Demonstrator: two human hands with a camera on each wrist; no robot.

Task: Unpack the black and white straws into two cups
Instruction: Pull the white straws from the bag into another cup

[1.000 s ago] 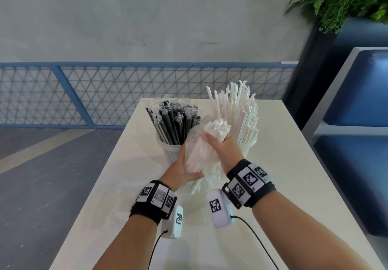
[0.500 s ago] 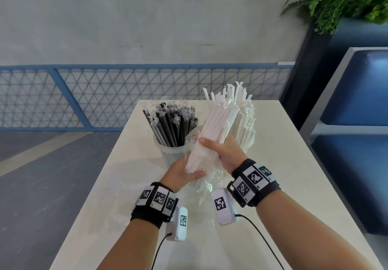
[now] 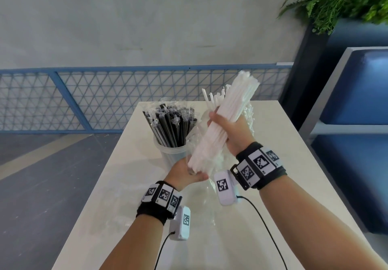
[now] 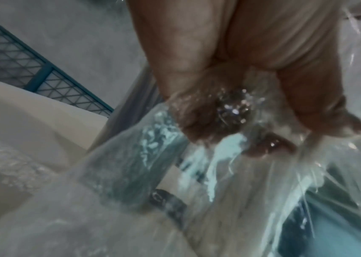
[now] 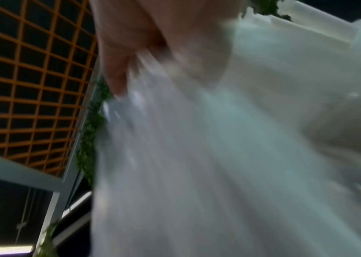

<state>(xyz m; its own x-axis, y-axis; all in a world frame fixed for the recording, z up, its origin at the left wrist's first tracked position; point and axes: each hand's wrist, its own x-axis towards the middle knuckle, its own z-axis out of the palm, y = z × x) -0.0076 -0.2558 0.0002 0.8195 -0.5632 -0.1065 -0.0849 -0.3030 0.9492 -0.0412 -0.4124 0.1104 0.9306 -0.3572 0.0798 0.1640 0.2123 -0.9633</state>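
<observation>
Two cups are counted on the pale table (image 3: pixel 273 143): a clear cup (image 3: pixel 172 154) on the left, packed with wrapped black straws (image 3: pixel 172 127) that stand upright and fan outward, and a second cup behind the hands, of which only the white straws (image 3: pixel 248 114) standing in it are seen, its wall being hidden by the raised bundle and the right hand. One bundle of white straws (image 3: pixel 220 127) is held tilted in the air above the table, its upper end leaning to the right and away, in front of the second cup. The right hand (image 3: pixel 233 131) is wrapped round the middle of this bundle, fingers curled over it. The left hand (image 3: pixel 184 173) is found lower down, its fingers and thumb gathered on the crumpled clear plastic bag (image 3: pixel 201 194) that hangs from the bundle's lower end down toward the table; in the left wrist view the left hand (image 4: pixel 241 87) is seen pinching the crinkled film (image 4: pixel 208 173). The right wrist view is blurred, with only the right hand (image 5: pixel 142 43) and the white mass of the bundle (image 5: pixel 219 156) made out. Both wrists are banded with black straps bearing square markers, each with a small white camera box and cable. A blue mesh railing (image 3: pixel 84 97) is seen beyond the table, a green plant (image 3: pixel 340 1) at upper right, and a blue padded bench (image 3: pixel 352 106) to the right.
</observation>
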